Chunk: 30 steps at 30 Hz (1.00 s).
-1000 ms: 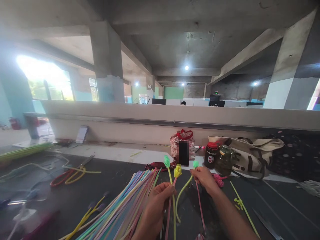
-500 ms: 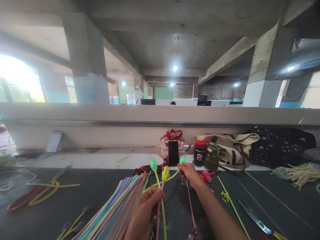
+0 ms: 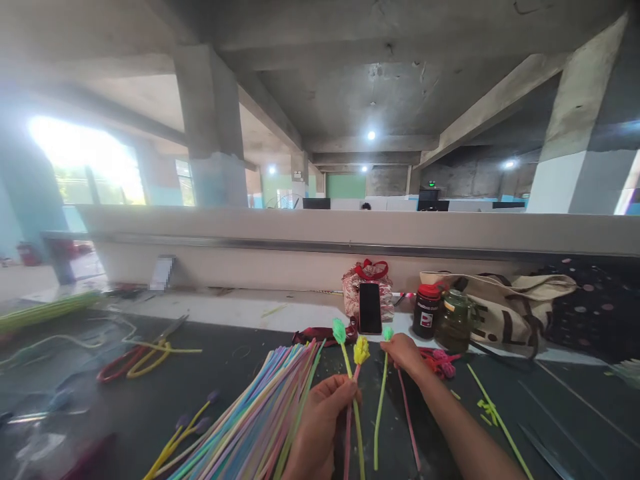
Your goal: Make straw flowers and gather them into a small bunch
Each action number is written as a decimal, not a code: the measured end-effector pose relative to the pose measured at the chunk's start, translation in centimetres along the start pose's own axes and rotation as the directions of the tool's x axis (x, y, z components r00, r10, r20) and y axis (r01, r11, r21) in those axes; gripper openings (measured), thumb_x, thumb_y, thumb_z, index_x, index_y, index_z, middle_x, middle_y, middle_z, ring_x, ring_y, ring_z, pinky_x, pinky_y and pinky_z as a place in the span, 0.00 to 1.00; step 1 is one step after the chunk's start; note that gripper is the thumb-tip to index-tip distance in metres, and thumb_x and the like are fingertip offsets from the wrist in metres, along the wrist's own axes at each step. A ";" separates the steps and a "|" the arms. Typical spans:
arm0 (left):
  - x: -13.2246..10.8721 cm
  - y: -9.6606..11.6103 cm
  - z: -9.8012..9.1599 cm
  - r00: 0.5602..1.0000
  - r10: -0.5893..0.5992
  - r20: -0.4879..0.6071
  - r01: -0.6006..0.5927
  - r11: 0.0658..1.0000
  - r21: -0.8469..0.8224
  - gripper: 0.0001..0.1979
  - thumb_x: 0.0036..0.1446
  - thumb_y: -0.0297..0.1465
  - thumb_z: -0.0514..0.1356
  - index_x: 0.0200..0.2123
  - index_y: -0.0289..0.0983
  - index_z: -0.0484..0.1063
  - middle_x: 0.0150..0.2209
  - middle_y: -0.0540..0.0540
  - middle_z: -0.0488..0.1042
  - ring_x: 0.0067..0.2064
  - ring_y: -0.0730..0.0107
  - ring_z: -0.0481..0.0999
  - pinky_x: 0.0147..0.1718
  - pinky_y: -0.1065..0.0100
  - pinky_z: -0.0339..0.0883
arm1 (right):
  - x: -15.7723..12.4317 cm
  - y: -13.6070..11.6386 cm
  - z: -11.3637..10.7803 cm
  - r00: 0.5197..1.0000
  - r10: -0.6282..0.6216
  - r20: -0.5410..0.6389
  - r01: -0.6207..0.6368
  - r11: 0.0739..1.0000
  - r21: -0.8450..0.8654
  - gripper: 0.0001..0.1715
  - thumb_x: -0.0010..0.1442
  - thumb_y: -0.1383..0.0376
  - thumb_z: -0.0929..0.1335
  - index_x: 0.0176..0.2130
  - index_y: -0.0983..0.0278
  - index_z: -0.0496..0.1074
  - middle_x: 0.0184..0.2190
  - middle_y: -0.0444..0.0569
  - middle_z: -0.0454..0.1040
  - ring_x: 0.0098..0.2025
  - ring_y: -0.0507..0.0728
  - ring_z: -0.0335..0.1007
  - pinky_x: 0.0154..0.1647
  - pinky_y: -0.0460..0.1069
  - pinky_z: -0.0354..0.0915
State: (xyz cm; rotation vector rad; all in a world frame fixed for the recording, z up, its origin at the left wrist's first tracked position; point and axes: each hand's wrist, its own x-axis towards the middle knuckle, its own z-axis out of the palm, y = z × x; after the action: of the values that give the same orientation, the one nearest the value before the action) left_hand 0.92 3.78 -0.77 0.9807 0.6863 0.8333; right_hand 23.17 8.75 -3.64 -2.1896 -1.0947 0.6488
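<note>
My left hand (image 3: 333,410) pinches two pipe-cleaner flowers side by side: a green bud (image 3: 339,331) on a yellow-green stem and a yellow flower (image 3: 361,351) on a pink stem. To its right, my right hand (image 3: 400,351) is closed on another green-tipped flower (image 3: 389,333), just below the bud. That flower's yellow-green stem hangs down, apart from the left hand's stems. A pink stem (image 3: 409,420) lies on the dark mat below my right hand. Many pastel pipe cleaners (image 3: 250,413) fan out left of my left hand.
Behind my hands a phone (image 3: 370,308) leans on a patterned bag. A red-capped bottle (image 3: 426,312), a green-lidded jar (image 3: 454,320) and a canvas bag (image 3: 515,310) stand at right. Scissors (image 3: 150,353) lie left; blurred scissors (image 3: 545,452) lie lower right.
The flower in my right hand has swung from slanting across the left hand's stems to hanging nearly upright, apart from them. The view has turned left, shifting the scene rightward.
</note>
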 end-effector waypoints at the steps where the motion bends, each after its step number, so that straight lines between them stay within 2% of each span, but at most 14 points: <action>1: 0.2 -0.2 -0.1 1.000 0.002 0.000 -0.002 1.000 -0.008 0.16 0.39 0.42 0.63 0.17 0.35 0.65 0.13 0.55 0.59 0.15 0.82 0.55 0.15 0.77 0.45 | 0.0 0.0 0.1 1.000 -0.006 -0.008 0.005 1.000 -0.023 0.12 0.59 0.61 0.62 0.37 0.66 0.69 0.34 0.46 0.72 0.33 0.51 0.69 0.34 0.50 0.67; 5: 0.3 -0.2 -0.2 1.000 0.028 -0.009 -0.028 0.999 -0.021 0.16 0.39 0.40 0.63 0.16 0.34 0.65 0.13 0.55 0.59 0.15 0.82 0.54 0.15 0.76 0.43 | -0.6 -0.3 -0.1 0.995 -0.072 -0.062 0.071 0.997 -0.010 0.11 0.58 0.61 0.63 0.35 0.66 0.69 0.35 0.46 0.72 0.34 0.52 0.69 0.36 0.52 0.65; 8: 0.2 0.2 0.0 0.998 0.057 -0.023 -0.057 0.998 -0.030 0.16 0.38 0.40 0.64 0.16 0.34 0.65 0.13 0.55 0.60 0.15 0.82 0.54 0.16 0.76 0.43 | -2.8 -1.1 -0.4 0.981 -0.186 -0.064 0.192 0.975 0.108 0.10 0.57 0.62 0.64 0.30 0.66 0.69 0.30 0.44 0.71 0.30 0.50 0.66 0.32 0.48 0.63; 10: 0.1 0.3 0.1 0.997 0.066 -0.030 -0.068 0.997 -0.045 0.16 0.36 0.40 0.65 0.15 0.34 0.65 0.12 0.55 0.60 0.15 0.82 0.54 0.16 0.75 0.43 | -5.0 -1.5 -0.4 0.960 -0.280 0.001 0.272 0.932 0.238 0.10 0.54 0.61 0.65 0.27 0.65 0.70 0.20 0.40 0.67 0.21 0.48 0.61 0.23 0.45 0.57; 12: 0.1 0.3 0.3 0.996 0.081 -0.029 -0.083 0.995 -0.055 0.16 0.34 0.40 0.65 0.16 0.34 0.66 0.12 0.55 0.60 0.15 0.81 0.54 0.16 0.75 0.44 | -7.5 -1.9 -0.2 0.931 -0.350 0.103 0.287 0.878 0.384 0.13 0.51 0.58 0.65 0.31 0.64 0.73 0.13 0.37 0.62 0.15 0.48 0.54 0.17 0.44 0.50; 14: 0.0 0.2 0.6 0.995 0.096 -0.034 -0.097 0.994 -0.050 0.16 0.34 0.40 0.65 0.16 0.34 0.65 0.12 0.55 0.60 0.16 0.81 0.54 0.17 0.75 0.45 | -9.8 -2.0 0.1 0.896 -0.417 0.151 0.290 0.809 0.512 0.15 0.48 0.57 0.67 0.33 0.64 0.74 0.16 0.38 0.64 0.17 0.48 0.54 0.18 0.44 0.50; 17: -0.1 0.0 1.0 0.993 0.110 -0.046 -0.111 0.994 -0.018 0.18 0.33 0.42 0.66 0.15 0.34 0.65 0.13 0.54 0.61 0.17 0.81 0.55 0.18 0.75 0.46 | -12.0 -2.2 0.6 0.868 -0.473 0.152 0.273 0.710 0.650 0.16 0.46 0.55 0.69 0.30 0.64 0.76 0.19 0.40 0.64 0.19 0.47 0.53 0.20 0.44 0.50; 20: -0.2 -0.2 1.4 0.984 0.164 -0.071 -0.161 0.986 0.047 0.18 0.32 0.42 0.65 0.15 0.34 0.65 0.14 0.54 0.62 0.17 0.80 0.55 0.19 0.74 0.47 | -12.9 -2.4 1.1 0.869 -0.476 0.137 0.219 0.617 0.756 0.14 0.44 0.55 0.71 0.26 0.64 0.77 0.17 0.40 0.64 0.18 0.47 0.53 0.22 0.44 0.53; 22: -0.3 -0.3 1.5 0.966 0.226 -0.129 -0.206 0.967 0.149 0.16 0.34 0.41 0.64 0.16 0.34 0.67 0.15 0.52 0.65 0.19 0.78 0.58 0.20 0.74 0.49 | -13.3 -2.5 1.6 0.880 -0.458 0.129 0.163 0.545 0.822 0.13 0.44 0.56 0.71 0.24 0.64 0.76 0.16 0.40 0.64 0.17 0.48 0.55 0.24 0.45 0.56; 26: -0.7 -0.3 1.5 0.920 0.360 -0.158 -0.258 0.855 0.449 0.09 0.40 0.36 0.60 0.18 0.35 0.72 0.19 0.49 0.71 0.23 0.72 0.64 0.23 0.73 0.53 | -14.3 -2.7 2.4 0.907 -0.404 0.118 0.057 0.396 0.916 0.14 0.42 0.55 0.72 0.26 0.64 0.76 0.19 0.44 0.70 0.22 0.51 0.63 0.28 0.46 0.59; 30: -1.1 0.1 1.6 0.895 0.426 -0.135 -0.272 0.759 0.592 0.08 0.42 0.33 0.58 0.19 0.37 0.74 0.18 0.51 0.71 0.22 0.72 0.63 0.23 0.73 0.53 | -14.7 -2.7 2.8 0.940 -0.318 0.127 -0.011 0.342 0.940 0.14 0.39 0.59 0.74 0.26 0.66 0.75 0.20 0.45 0.73 0.23 0.51 0.65 0.24 0.44 0.59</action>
State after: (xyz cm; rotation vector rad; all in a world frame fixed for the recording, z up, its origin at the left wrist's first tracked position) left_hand 1.65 2.21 0.05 1.5895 1.0296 1.1406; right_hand 12.00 -1.28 -1.41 -0.9472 -0.7123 1.1753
